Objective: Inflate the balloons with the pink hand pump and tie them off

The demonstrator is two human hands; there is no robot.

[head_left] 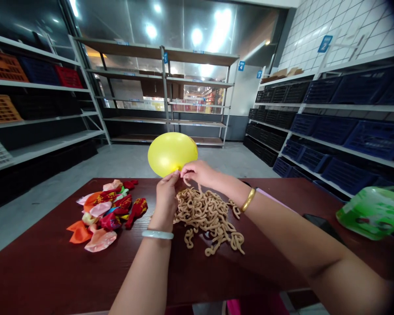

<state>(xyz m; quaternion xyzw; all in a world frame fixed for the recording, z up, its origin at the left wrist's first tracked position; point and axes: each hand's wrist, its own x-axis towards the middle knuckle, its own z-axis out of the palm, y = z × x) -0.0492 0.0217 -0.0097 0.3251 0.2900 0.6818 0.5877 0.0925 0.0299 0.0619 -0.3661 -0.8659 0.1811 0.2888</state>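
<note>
An inflated yellow balloon [171, 152] is above the table's far edge, its neck toward me. Pinching that neck from the left is my left hand [167, 199], closed, with a pale bangle on its wrist. My right hand [200, 173], a gold bangle on its wrist, is closed beside the neck. A tan rubbery strand [187, 182] hangs from its fingers; whether it goes around the neck is hidden. Below both hands lies a tangled pile of tan rubbery loops [205, 208]. Left of my left hand is a heap of small colourful cloth-like pieces [110, 208].
The dark red table [68, 271] spans the front. At its right are a green plastic pouch [371, 212] and a dark flat object [321, 224]. Metal shelves [134, 119] stand behind, and more shelves at both sides hold crates [328, 127].
</note>
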